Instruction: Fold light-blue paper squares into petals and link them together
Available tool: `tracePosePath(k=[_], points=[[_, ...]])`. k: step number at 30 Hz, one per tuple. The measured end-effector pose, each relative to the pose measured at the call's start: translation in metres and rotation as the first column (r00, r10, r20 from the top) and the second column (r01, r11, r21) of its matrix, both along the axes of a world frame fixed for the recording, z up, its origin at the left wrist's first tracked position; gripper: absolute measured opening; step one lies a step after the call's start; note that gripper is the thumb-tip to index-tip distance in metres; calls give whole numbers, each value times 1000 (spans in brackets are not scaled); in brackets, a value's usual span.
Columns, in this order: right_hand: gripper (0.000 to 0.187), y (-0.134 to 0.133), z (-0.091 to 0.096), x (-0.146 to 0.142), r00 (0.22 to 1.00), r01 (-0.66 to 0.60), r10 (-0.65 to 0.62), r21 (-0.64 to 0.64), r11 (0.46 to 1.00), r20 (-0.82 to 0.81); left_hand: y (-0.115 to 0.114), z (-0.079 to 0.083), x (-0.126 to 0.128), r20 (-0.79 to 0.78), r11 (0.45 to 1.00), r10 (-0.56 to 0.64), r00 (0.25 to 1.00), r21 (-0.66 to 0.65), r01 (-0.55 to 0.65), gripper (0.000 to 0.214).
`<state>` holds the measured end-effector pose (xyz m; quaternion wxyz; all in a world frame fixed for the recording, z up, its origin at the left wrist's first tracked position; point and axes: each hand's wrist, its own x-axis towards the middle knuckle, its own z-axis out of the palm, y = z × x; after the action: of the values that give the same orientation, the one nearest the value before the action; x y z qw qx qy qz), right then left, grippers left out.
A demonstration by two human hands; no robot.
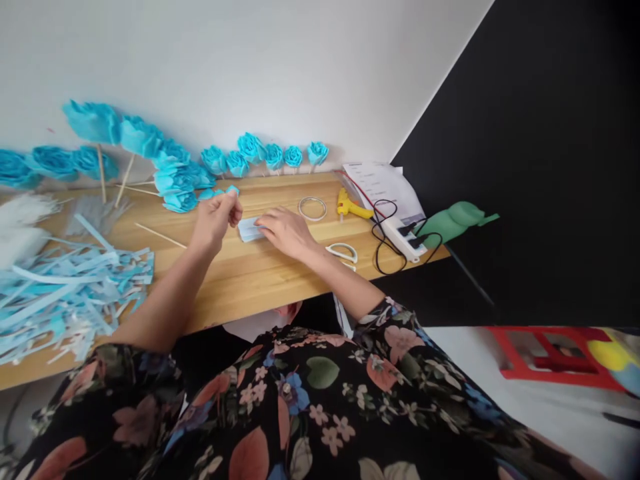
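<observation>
My left hand (218, 215) is closed, thumb and fingers pinched together over the wooden table. What sits between the fingertips is too small to make out. Just behind its knuckles lies a small bright-blue paper petal (232, 190). My right hand (286, 230) rests palm down, fingers stretched over the right end of a small stack of pale blue paper pieces (249, 231). To the right of that hand are white-handled scissors (343, 251), partly hidden by the forearm, and a roll of tape (313, 209) lying flat.
Blue paper roses (253, 147) on sticks line the wall. Cut paper strips (75, 287) pile up at left, near a wooden stick (160, 235). At right are a yellow glue gun (350, 205), a power strip (403, 237) with looping cords, printed sheets (385, 183) and a green watering can (453, 223).
</observation>
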<state>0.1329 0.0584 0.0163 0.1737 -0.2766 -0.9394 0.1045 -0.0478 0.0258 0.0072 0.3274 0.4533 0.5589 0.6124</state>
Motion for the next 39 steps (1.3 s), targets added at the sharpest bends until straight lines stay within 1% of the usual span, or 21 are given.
tracePosePath(k=[2, 4, 7, 9, 13, 17, 20, 22, 24, 26, 28, 29, 30, 31, 33, 34, 36, 38, 39], points=[[23, 5, -1, -14, 999, 8, -9, 23, 1000, 50, 6, -3, -5, 0, 1000, 7, 1000, -9, -7, 42], [22, 8, -3, -21, 996, -2, -2, 37, 999, 89, 9, -11, -12, 15, 998, 55, 998, -20, -55, 42], [23, 9, -12, -23, 990, -31, 23, 52, 998, 138, 8, -23, -23, 39, 987, 150, 988, -56, -148, 42], [24, 9, -21, -23, 989, -21, 12, 60, 998, 151, 5, -25, -28, 32, 984, 174, 984, -41, -173, 41], [28, 12, -40, -23, 996, 53, -57, 52, 997, 75, 1, -22, -26, 24, 987, 162, 987, 3, -162, 40], [18, 16, -50, -23, 997, 78, -78, 0, 997, -7, 2, -24, -21, 16, 992, 124, 992, -22, -124, 40], [21, 16, -51, -22, 995, 60, -66, -69, 996, -81, 2, -27, -19, 5, 992, 119, 993, -34, -119, 40], [24, 16, -49, -21, 971, 87, -116, -142, 986, -208, 1, -26, -18, 20, 993, 115, 993, -26, -115, 40], [28, 18, -46, -20, 904, 143, -232, -259, 955, -358, -1, -23, -16, 44, 994, 111, 993, 5, -111, 42], [33, 21, -40, -18, 815, 155, -344, -397, 905, -467, -5, -18, -12, 65, 994, 91, 994, 50, -95, 44], [37, 23, -31, -15, 756, 116, -395, -488, 865, -522, -9, -13, -8, 92, 997, 34, 995, 69, -40, 48], [38, 23, -27, -12, 744, 98, -396, -498, 861, -538, -10, -11, -5, 112, 998, -21, 994, 60, 14, 51], [37, 23, -22, -10, 746, 90, -379, -481, 872, -547, -11, -11, -3, 139, 996, -87, 986, 43, 81, 53], [35, 22, -17, -8, 761, 90, -346, -439, 894, -549, -12, -10, -1, 175, 987, -159, 972, 22, 158, 56], [30, 17, -8, -5, 825, 93, -231, -281, 955, -515, -12, -11, 3, 269, 952, -288, 919, -21, 305, 64], [29, 14, -5, -4, 869, 80, -161, -189, 979, -468, -11, -12, 5, 321, 934, -327, 889, -36, 357, 66], [27, 9, -1, -4, 942, 8, -22, -43, 999, -334, -11, -14, 7, 405, 916, -344, 847, -54, 398, 61], [26, 5, 1, -4, 968, -78, 80, 21, 997, -238, -10, -16, 8, 451, 923, -315, 835, -60, 381, 49], [26, 3, 2, -3, 968, -103, 107, 33, 994, -227, -9, -17, 7, 461, 931, -293, 838, -64, 360, 44]])
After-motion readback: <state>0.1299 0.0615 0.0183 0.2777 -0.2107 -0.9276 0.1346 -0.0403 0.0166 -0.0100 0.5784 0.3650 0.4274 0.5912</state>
